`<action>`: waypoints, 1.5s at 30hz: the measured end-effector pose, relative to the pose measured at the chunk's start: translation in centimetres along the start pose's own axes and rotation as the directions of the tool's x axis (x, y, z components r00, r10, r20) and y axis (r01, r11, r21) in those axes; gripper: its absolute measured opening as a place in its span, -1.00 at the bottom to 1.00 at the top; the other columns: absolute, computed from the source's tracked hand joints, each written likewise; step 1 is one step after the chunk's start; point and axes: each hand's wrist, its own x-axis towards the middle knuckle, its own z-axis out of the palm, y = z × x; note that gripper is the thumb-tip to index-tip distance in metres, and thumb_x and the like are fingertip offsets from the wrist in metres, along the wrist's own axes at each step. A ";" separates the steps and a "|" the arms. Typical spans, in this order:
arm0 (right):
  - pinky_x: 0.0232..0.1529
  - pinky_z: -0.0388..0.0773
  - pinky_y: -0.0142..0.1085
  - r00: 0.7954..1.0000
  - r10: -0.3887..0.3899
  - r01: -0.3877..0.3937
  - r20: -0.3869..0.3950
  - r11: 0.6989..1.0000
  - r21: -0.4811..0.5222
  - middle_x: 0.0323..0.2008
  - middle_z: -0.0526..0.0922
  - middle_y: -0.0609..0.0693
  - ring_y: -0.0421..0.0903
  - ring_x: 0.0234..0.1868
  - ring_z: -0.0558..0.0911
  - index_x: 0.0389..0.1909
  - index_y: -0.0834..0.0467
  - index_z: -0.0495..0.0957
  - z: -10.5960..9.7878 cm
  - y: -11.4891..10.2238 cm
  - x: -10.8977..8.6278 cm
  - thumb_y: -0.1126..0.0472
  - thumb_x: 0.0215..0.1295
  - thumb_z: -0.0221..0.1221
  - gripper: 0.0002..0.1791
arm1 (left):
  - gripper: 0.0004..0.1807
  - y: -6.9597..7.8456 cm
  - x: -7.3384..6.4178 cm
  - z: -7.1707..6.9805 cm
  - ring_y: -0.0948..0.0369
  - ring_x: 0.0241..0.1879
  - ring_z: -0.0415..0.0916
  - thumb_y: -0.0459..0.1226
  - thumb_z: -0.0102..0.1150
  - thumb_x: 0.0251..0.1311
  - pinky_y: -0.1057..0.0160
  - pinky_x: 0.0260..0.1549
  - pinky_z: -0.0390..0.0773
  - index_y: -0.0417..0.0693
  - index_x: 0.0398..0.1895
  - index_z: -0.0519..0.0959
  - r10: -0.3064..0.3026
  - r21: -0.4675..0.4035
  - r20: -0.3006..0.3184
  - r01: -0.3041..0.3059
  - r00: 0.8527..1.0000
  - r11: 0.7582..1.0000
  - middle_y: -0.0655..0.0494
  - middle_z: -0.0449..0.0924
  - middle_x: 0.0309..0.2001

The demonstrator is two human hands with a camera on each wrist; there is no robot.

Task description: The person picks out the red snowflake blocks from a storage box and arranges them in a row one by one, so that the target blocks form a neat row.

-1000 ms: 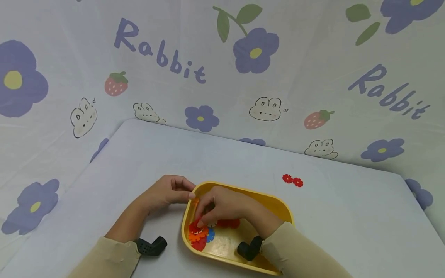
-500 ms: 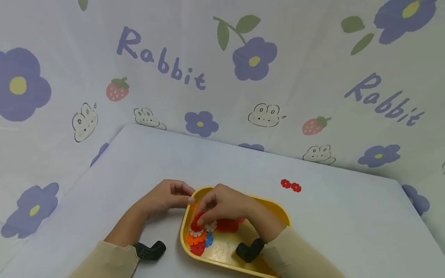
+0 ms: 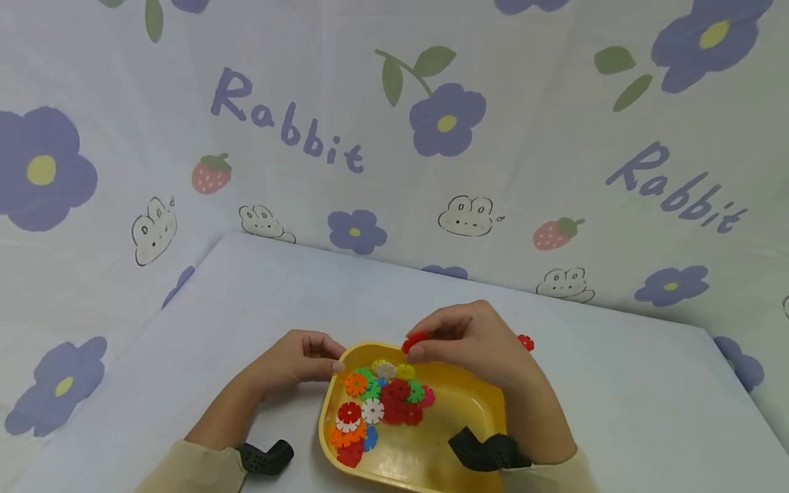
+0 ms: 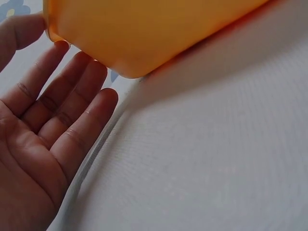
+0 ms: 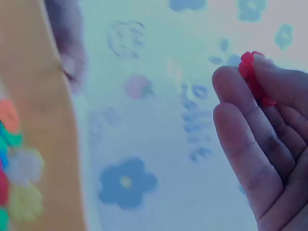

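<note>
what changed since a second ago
The right hand has risen from the left end of the yellow tray, carrying a red snowflake piece up and right to the far rim. The left hand stays at the tray's corner.

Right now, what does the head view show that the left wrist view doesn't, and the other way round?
Only the head view shows the inside of the yellow tray with its colored discs, the right hand pinching a red piece, and another red piece on the table.
Only the left wrist view shows the palm of the left hand, close beside the tray's outside.
Both show the left hand, the tray and the flower-printed backdrop.
</note>
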 end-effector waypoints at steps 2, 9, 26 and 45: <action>-0.18 0.72 -0.14 0.997 0.002 -0.001 -0.072 1.000 0.007 -0.35 0.77 0.05 0.06 -0.32 0.75 -0.26 0.16 0.72 -1.2 0.2 -1.1 0.24 0.19 0.36 -0.88 | -0.65 -0.1 0.0 0.2 0.13 -0.11 0.64 -0.12 0.36 0.17 0.20 -0.05 0.67 -0.14 -0.07 0.64 -0.011 0.002 0.001 0.011 1.000 1.000 0.00 0.69 -0.08; -0.17 0.71 -0.23 0.961 -0.002 -0.007 -0.277 1.000 -0.030 -0.32 0.78 -0.01 -0.01 -0.27 0.77 -0.19 0.24 0.68 -5.9 2.4 -3.4 0.27 0.25 0.31 -0.84 | -0.63 -0.1 0.0 0.4 0.11 -0.10 0.64 -0.09 0.38 0.15 0.18 -0.05 0.67 -0.11 -0.08 0.64 -0.025 0.013 -0.017 0.025 1.000 1.000 0.01 0.70 -0.08; -0.14 0.65 -0.44 0.702 0.406 -0.365 -0.585 0.911 0.194 -0.18 0.64 -0.03 -0.26 -0.19 0.75 0.29 0.07 0.48 -12.3 13.7 -5.9 0.06 0.25 0.32 -0.42 | -0.62 0.3 0.0 0.4 0.12 -0.09 0.64 -0.11 0.36 0.17 0.22 -0.03 0.66 -0.17 -0.05 0.64 -0.015 0.012 -0.001 0.015 1.000 1.000 -0.03 0.70 -0.06; -0.15 0.65 -0.41 0.595 0.543 -0.347 -0.592 0.838 0.420 -0.17 0.62 -0.09 -0.28 -0.23 0.74 0.36 0.10 0.40 -13.5 17.5 -7.9 0.21 0.12 0.42 -0.26 | -0.62 0.2 0.0 0.6 0.12 -0.10 0.63 -0.11 0.36 0.17 0.21 -0.03 0.66 -0.17 -0.05 0.64 -0.021 0.027 -0.007 0.021 1.000 0.999 -0.03 0.70 -0.06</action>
